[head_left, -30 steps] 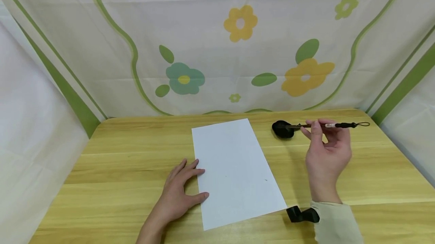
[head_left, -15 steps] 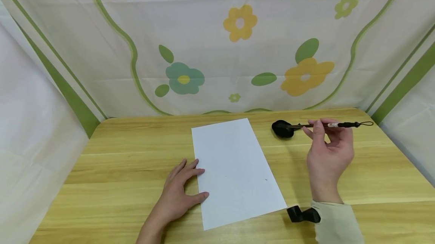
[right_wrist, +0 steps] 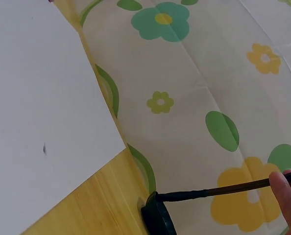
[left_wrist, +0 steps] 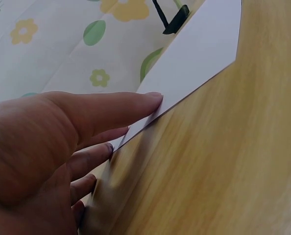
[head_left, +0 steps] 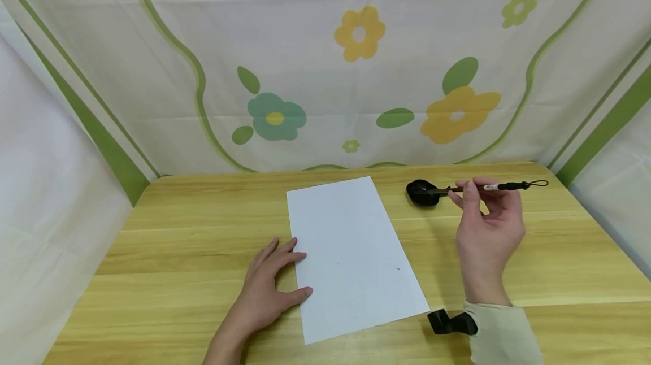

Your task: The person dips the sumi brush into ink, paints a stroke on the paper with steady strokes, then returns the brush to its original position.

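In the head view a sheet of white paper (head_left: 356, 252) lies slightly turned on the table. My left hand (head_left: 267, 291) rests at its left edge, with thumb and fingertips on the margin; the left wrist view shows the thumb (left_wrist: 121, 110) pressing the paper's edge. My right hand (head_left: 488, 235) pinches a calligraphy brush (head_left: 516, 186) between thumb and fingers, held nearly level. The brush's bristle end reaches into a small black ink dish (head_left: 419, 199) beyond the paper's right side. In the right wrist view the dark bristles (right_wrist: 182, 196) meet the dish's rim.
The wooden table (head_left: 168, 263) ends at a white cloth backdrop (head_left: 315, 60) printed with flowers. A small dark mark (head_left: 398, 268) shows on the paper's right part. Beside the right sleeve (head_left: 503, 331) sits a black angular piece (head_left: 452, 322).
The right hand and brush have shifted slightly right, then back left over the ink dish. The left hand and the paper stay where they were.
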`<move>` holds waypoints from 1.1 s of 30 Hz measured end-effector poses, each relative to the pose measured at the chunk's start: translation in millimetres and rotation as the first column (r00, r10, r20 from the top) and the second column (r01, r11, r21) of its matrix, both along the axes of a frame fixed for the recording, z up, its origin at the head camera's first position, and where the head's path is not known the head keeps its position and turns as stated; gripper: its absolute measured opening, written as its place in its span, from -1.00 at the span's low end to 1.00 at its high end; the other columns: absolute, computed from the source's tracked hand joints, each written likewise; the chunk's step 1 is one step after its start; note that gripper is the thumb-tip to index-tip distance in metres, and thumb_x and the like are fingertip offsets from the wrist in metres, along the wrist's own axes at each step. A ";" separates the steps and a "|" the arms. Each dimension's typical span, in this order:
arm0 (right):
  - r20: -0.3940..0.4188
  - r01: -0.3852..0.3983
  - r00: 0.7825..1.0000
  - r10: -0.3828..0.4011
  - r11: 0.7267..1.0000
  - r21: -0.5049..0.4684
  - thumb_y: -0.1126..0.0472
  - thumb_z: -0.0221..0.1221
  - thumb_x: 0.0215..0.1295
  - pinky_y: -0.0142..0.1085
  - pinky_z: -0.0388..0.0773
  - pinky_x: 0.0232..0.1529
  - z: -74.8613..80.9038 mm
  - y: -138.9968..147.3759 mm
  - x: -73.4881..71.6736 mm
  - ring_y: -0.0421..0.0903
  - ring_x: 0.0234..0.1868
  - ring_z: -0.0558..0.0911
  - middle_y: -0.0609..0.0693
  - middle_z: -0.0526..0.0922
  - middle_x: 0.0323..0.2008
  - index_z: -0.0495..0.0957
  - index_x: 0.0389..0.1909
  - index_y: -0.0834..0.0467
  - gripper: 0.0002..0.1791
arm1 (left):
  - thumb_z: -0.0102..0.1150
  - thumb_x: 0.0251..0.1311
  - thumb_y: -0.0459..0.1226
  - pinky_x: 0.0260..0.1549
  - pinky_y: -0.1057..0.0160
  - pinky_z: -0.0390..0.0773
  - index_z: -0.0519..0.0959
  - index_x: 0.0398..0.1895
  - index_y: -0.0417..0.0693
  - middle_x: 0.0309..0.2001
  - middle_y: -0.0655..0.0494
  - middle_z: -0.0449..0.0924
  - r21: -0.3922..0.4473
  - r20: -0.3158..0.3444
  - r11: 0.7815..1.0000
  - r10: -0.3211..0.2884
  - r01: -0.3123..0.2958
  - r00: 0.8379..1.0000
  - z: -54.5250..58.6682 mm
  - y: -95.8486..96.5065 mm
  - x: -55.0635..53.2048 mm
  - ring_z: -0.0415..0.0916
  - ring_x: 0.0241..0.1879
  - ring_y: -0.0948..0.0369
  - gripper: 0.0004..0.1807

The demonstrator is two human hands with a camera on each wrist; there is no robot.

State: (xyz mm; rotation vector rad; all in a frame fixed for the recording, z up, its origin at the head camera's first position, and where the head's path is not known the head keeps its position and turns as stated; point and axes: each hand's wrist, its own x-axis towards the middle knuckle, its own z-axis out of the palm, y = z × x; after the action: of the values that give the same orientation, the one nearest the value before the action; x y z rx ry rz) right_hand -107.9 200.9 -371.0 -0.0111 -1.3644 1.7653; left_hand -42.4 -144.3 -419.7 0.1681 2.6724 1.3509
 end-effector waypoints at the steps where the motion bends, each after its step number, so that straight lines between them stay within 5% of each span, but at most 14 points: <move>1: -0.003 -0.004 1.000 0.004 1.000 0.001 0.43 0.33 0.42 -0.26 0.83 -0.12 -0.1 -0.7 0.1 0.04 -0.11 0.81 0.15 0.70 -0.22 0.60 -0.07 0.38 -0.84 | 0.68 0.09 -0.13 0.58 -0.56 -0.08 0.70 0.25 0.18 0.62 0.17 0.40 -0.001 0.000 1.000 0.000 0.000 1.000 -0.1 -0.2 0.2 -0.05 0.74 -0.19 -0.39; 21: -0.028 0.013 1.000 -0.012 0.999 0.030 0.46 0.31 0.42 -0.26 0.82 -0.10 0.9 1.9 11.9 0.03 -0.11 0.82 0.14 0.69 -0.20 0.62 -0.08 0.34 -0.88 | 0.69 0.07 -0.10 0.56 -0.58 -0.04 0.70 0.24 0.26 0.61 0.25 0.40 0.007 -0.001 1.000 0.003 -0.003 1.000 -0.7 5.7 8.0 -0.05 0.74 -0.17 -0.39; 33: -0.091 -0.001 0.996 0.004 1.000 0.030 0.52 0.29 0.40 -0.29 0.82 -0.12 7.6 -5.3 17.0 0.04 -0.14 0.81 0.16 0.69 -0.26 0.59 -0.10 0.47 -0.87 | 0.67 0.09 -0.08 0.56 -0.58 -0.02 0.69 0.25 0.27 0.62 0.28 0.38 -0.008 0.005 1.000 0.005 -0.005 1.000 0.6 6.1 11.4 -0.06 0.74 -0.16 -0.39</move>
State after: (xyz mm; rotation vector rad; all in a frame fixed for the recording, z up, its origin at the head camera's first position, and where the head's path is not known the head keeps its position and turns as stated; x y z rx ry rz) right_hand -90.9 195.5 -363.4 0.0867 -1.3256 1.7258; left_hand -31.0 -138.2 -419.0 0.1569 2.6751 1.3402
